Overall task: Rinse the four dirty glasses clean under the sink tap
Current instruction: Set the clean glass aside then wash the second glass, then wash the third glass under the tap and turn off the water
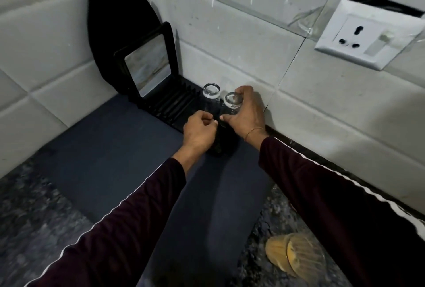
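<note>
- At the far corner of the bench, the right hand (245,112) has its fingers and thumb curled round the nearer glass (232,102), which stands upside down with its thick base up; I judge it is being set mouth-down to drain.
- At nine o'clock from that hand, the left hand (199,130) is curled with thumb against fingertips near the foot of the same glass; whether it pinches anything or only steadies, I cannot tell.
- At eleven o'clock from the right hand, a second glass (211,92) stands inverted too, just beside the first, perhaps touching it.
- Both glasses sit on a black ribbed rack (171,102), whose grooves would let water run off.
- Only two glasses show, and no tap or sink is in view, so by my reckoning the rinsing is partly done.
- At twelve and three o'clock the tiled wall (299,93) stands close behind the right hand, leaving little room to swing that way.
- At ten o'clock a mirror (148,68) leans upright on the rack in front of a dark board (115,10), an edge to avoid knocking.
- At six o'clock the dark mat (110,153) lies open, the free path to draw the arms back.
- At five o'clock, near the bench's front, a yellowish scrubber (294,256) lies well apart.
</note>
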